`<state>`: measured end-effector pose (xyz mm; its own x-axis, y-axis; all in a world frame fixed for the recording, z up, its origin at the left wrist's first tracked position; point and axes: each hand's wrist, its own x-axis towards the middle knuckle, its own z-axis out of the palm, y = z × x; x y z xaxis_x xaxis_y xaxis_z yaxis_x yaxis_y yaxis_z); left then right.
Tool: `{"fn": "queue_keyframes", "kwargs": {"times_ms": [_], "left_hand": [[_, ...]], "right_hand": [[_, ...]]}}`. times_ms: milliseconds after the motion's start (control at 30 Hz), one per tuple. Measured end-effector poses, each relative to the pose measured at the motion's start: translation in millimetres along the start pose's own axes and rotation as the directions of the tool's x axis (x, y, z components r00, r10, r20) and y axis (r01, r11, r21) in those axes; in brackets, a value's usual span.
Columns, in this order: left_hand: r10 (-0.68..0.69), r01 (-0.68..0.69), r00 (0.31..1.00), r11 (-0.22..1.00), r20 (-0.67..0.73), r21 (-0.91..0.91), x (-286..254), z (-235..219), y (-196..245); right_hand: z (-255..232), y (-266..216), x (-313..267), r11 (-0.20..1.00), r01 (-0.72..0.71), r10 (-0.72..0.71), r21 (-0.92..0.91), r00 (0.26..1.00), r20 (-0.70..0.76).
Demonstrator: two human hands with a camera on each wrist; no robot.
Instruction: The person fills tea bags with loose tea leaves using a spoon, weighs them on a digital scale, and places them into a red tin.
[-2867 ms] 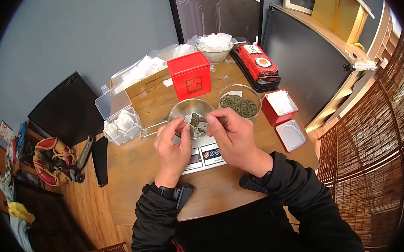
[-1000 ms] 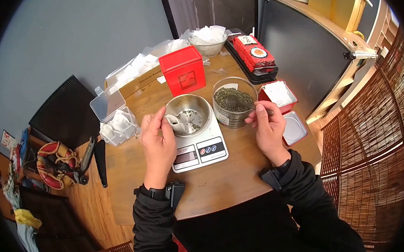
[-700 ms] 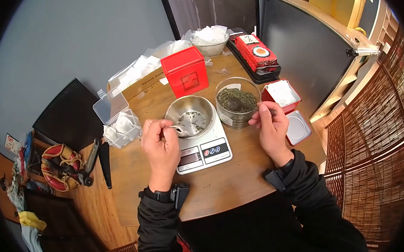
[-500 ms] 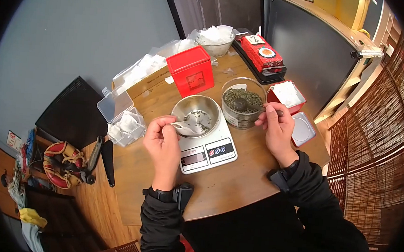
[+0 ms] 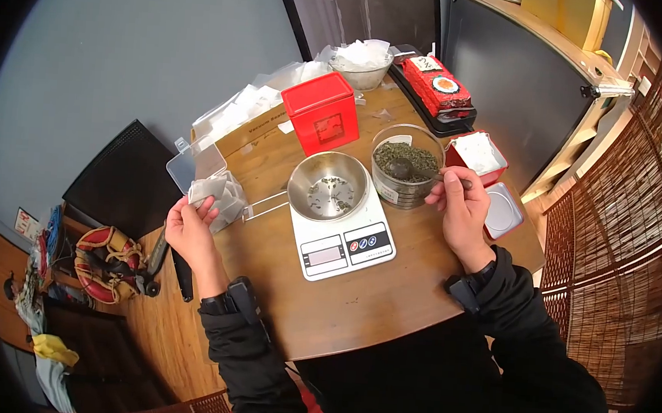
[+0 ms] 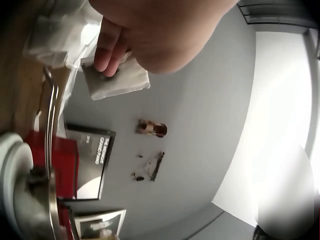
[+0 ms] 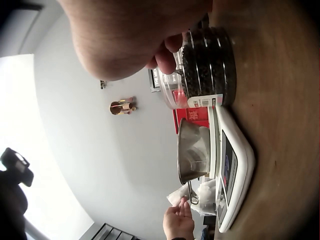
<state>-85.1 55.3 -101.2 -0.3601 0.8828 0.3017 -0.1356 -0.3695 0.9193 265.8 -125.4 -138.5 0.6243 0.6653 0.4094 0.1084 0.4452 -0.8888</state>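
My left hand (image 5: 189, 235) pinches a small white tea bag (image 5: 208, 188) at the near side of a clear plastic box (image 5: 233, 216) that holds several white bags. In the left wrist view the tea bag (image 6: 122, 85) hangs flat from the fingertips, with a dark patch showing near them. My right hand (image 5: 465, 220) grips the handle of a dark spoon (image 5: 400, 168). The spoon's bowl rests on dried green tea leaves in a clear round jar (image 5: 387, 192). Between the hands, a steel pan (image 5: 297, 201) with loose leaves on its bottom stands on a white kitchen scale (image 5: 365, 264).
The pan's wire handle (image 5: 266, 206) sticks out left toward the plastic box. Behind the pan stands a red tin (image 5: 320, 117). An opened red tin (image 5: 479, 154) with its lid (image 5: 503, 211) lies right of the jar. A glass bowl (image 5: 361, 77) of white bags sits at the back.
Both hands were together over the pan; then they parted. The right hand brought the spoon to the jar. The left hand carried the tea bag left, away from the pan to the plastic box.
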Motion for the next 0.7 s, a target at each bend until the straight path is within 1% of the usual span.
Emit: {"fn": "queue_keyframes", "kwargs": {"times_ms": [100,200,333,400,533,600,633,700], "left_hand": [[-0.086,0.085,0.996,0.993,0.016,0.077,10,-9,-14],[-0.122,0.12,0.992,0.986,0.019,0.113,14,-11,-17],[-0.109,0.11,0.994,0.986,-0.011,0.127,12,-9,-16],[-0.042,0.045,0.999,0.992,-0.021,0.117,10,-7,-16],[0.008,-0.004,1.0,0.987,-0.024,0.163,4,-3,-14],[0.146,-0.129,0.987,0.965,-0.059,0.227,5,-4,-18],[0.147,-0.131,0.988,0.965,-0.054,0.227,5,-4,-21],[0.281,-0.27,0.96,0.919,0.004,0.286,-2,1,-18]], "right_hand": [[0,0,0,1.0,-0.005,0.005,-0.008,1.0,-0.006],[0,-1,-1,1.0,-0.007,0.007,-0.006,1.0,-0.014],[0,-1,-1,1.0,-0.008,0.008,0.01,1.0,-0.004],[0,-1,-1,1.0,-0.005,0.006,0.006,1.0,-0.003],[-1,-1,0,1.0,-0.005,0.005,0.023,1.0,0.002],[-1,0,0,1.0,-0.003,0.003,0.027,1.0,-0.002],[-2,1,0,1.0,-0.002,0.002,0.03,1.0,-0.001],[-2,1,0,0.999,-0.003,0.003,0.032,1.0,-0.005]]}}
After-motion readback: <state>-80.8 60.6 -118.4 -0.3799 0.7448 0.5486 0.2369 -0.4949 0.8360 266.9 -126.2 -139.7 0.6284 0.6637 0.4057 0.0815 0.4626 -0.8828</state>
